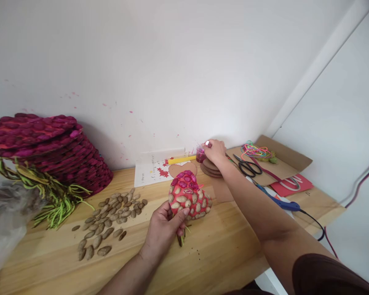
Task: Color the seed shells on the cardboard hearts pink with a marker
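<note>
My left hand [164, 225] pinches the edge of a red peanut-covered craft piece [194, 196] between thumb and fingers, above the wooden table. Magenta paint coats the peanuts at its top; the others keep their natural tan colour. Green and dark strings [181, 239] hang below it. My right hand [215, 150] reaches forward, its fingers closed over a small clear cup of magenta paint [200, 154]. A small white bit shows at those fingertips, but what they hold is too hidden to name. Beneath that hand lies a stack of brown discs [211, 169].
Loose peanuts [110, 217] spread at left, before a tall magenta peanut-covered stack [64, 151] with green strings. Further right are black scissors [250, 167], colourful cords [258, 150] on cardboard [283, 167], and a blue corded tool [283, 203]. A yellow stick [183, 159] lies by the wall.
</note>
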A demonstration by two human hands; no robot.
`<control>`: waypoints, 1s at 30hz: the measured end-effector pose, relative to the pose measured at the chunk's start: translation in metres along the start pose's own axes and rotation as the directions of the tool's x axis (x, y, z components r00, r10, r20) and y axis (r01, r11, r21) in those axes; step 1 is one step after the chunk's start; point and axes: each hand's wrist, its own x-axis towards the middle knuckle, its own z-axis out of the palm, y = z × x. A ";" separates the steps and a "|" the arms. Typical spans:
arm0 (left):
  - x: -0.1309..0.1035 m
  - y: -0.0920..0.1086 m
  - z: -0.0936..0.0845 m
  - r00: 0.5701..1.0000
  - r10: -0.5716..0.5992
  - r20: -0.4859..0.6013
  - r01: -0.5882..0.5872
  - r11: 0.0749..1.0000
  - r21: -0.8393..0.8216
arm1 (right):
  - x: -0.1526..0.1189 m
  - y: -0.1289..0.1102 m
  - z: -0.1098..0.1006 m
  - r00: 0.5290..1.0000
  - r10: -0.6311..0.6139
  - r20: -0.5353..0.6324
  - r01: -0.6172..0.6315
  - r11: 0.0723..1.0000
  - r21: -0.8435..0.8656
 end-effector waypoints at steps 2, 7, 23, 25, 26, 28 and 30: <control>0.000 0.000 0.000 1.000 -0.001 -0.001 0.001 1.000 0.009 | 0.000 0.000 0.001 1.000 0.012 0.006 -0.012 1.000 -0.016; 0.001 0.004 -0.001 0.998 0.048 -0.048 -0.045 0.998 0.050 | -0.002 0.000 -0.005 1.000 0.021 -0.014 -0.021 1.000 -0.012; 0.003 0.008 0.001 0.996 0.057 -0.064 -0.056 0.998 0.018 | -0.006 0.007 -0.023 0.997 0.011 -0.077 -0.006 0.998 0.061; 0.003 0.008 0.001 0.996 0.059 -0.063 -0.058 0.998 0.020 | -0.004 0.007 -0.016 0.999 0.016 -0.048 -0.014 0.999 0.035; 0.003 0.007 0.001 0.996 0.062 -0.061 -0.061 0.998 0.023 | -0.004 0.006 -0.012 0.999 0.017 -0.035 -0.016 1.000 0.024; 0.005 0.006 0.000 0.996 0.074 -0.052 -0.072 0.997 0.030 | -0.002 0.005 -0.006 1.000 0.016 -0.016 -0.016 1.000 0.004; 0.006 0.004 -0.001 0.995 0.085 -0.044 -0.083 0.996 0.040 | -0.002 0.003 -0.002 1.000 0.018 -0.003 -0.019 1.000 -0.016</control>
